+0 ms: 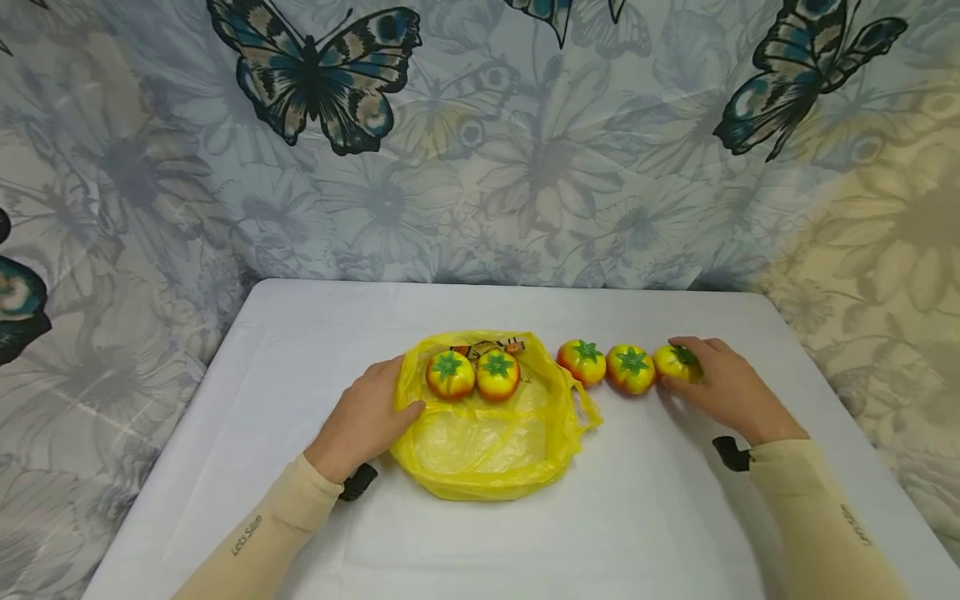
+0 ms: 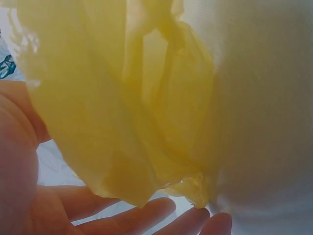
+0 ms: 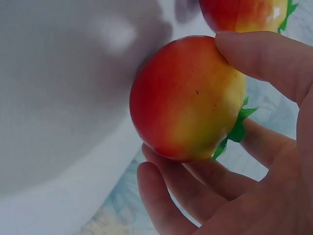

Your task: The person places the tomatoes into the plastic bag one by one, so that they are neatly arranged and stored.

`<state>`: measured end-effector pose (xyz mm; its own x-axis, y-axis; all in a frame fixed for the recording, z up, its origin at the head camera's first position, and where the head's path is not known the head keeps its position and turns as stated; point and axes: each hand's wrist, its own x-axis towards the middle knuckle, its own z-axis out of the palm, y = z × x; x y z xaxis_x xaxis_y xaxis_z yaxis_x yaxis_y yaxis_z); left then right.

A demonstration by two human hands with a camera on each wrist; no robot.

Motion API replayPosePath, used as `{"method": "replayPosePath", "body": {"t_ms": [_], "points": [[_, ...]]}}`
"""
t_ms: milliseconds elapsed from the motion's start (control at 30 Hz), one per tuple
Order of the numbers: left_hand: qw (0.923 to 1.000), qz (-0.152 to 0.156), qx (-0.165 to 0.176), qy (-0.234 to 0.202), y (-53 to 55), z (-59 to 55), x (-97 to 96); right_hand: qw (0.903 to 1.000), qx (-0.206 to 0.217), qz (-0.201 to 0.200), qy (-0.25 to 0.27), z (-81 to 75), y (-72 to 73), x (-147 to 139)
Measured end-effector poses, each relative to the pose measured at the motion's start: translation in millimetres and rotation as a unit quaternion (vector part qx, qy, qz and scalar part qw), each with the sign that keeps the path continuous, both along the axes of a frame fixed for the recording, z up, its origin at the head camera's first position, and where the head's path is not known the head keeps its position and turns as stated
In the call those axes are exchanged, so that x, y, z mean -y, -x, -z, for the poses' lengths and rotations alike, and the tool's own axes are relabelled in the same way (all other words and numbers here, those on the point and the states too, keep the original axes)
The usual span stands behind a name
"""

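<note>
An open yellow plastic bag (image 1: 480, 446) lies on the table with its mouth spread wide. Two red-and-yellow toy tomatoes with green leaf tops, one on the left (image 1: 450, 377) and one on the right (image 1: 498, 377), sit inside toward its back. My left hand (image 1: 369, 414) holds the bag's left side, the thumb over the rim and the fingers along the outside wall (image 2: 105, 122). To the right of the bag, my right hand (image 1: 726, 390) grips a tomato (image 3: 183, 103) between thumb and fingers. This is the rightmost of three tomatoes standing in a row.
The other two in the row, a middle tomato (image 1: 630, 372) and a left tomato (image 1: 581, 362), stand between the right hand and the bag. A bag handle (image 1: 587, 408) sticks out at the right. Butterfly-print cloth (image 1: 480, 208) hangs behind the white table (image 1: 330, 325).
</note>
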<state>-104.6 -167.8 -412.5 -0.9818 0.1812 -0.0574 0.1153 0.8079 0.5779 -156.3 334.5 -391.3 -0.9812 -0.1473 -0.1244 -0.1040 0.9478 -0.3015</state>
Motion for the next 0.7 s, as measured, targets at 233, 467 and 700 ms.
{"method": "replayPosePath", "body": {"t_ms": [233,467,700], "points": [[1.0,0.001,0.003,-0.001,-1.7,-0.7,1.1,0.9998,-0.012,-0.002,-0.014,-7.5,-3.3,-0.8],[1.0,0.005,-0.002,0.001,-1.6,-0.8,1.2,0.9997,-0.016,-0.001,-0.02,-20.2,-11.1,3.5],[1.0,0.007,-0.003,-0.002,-0.9,-0.6,0.6,0.9996,-0.013,-0.005,-0.023,-39.5,-22.1,21.1]]}}
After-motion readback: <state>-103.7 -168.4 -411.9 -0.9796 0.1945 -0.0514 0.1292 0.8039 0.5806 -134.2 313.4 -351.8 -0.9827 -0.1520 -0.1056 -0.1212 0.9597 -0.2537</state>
